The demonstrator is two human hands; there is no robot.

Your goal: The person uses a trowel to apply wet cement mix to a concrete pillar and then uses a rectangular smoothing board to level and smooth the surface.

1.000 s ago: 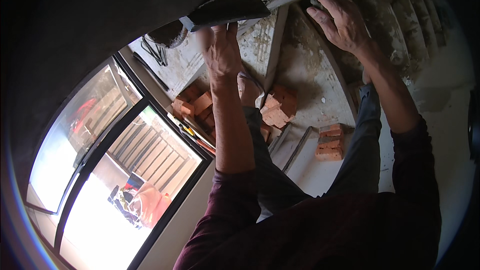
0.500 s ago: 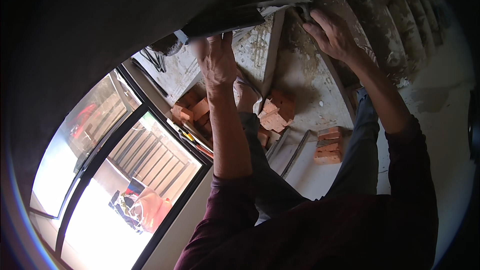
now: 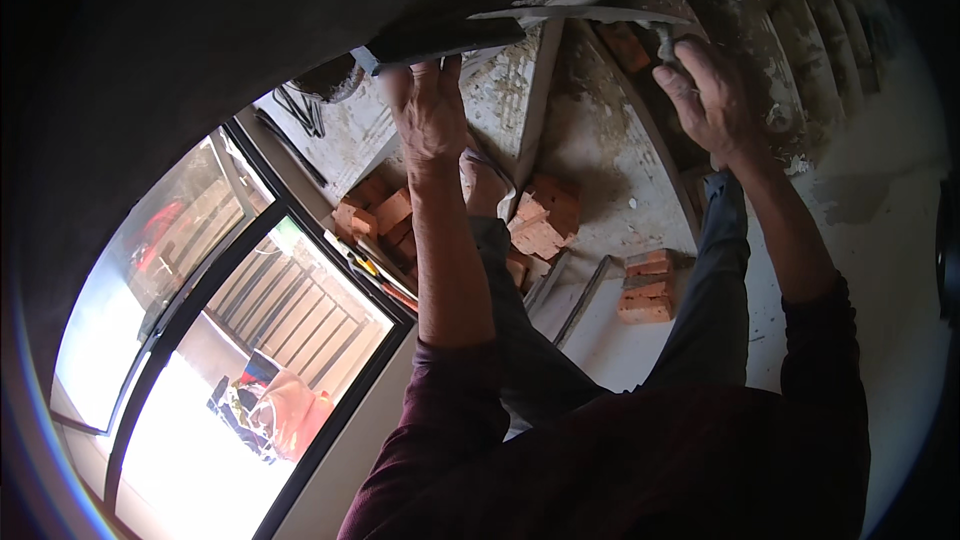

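Observation:
My left hand (image 3: pixel 430 120) is raised at the upper middle, its fingers closed at the underside of a dark flat board (image 3: pixel 445 40) with a blue-grey edge. Part of the board merges with the dark surface above it. To the right, my right hand (image 3: pixel 710 100) is closed round the handle of a plastering trowel (image 3: pixel 590 13). The trowel's long thin blade shows almost edge-on and reaches left over the board's right end. Whether blade and board touch, I cannot tell.
Winding, plaster-stained steps (image 3: pixel 745 30) curve away at the upper right, with one brick (image 3: pixel 625 45) on them. Broken bricks (image 3: pixel 545 215) lie by my foot, and a small brick stack (image 3: pixel 647 287) stands nearer. A black-framed window (image 3: pixel 190 310) fills the left.
My right hand has moved right and a little nearer with the trowel, whose blade now shows more of its length. My left hand and the board have barely shifted.

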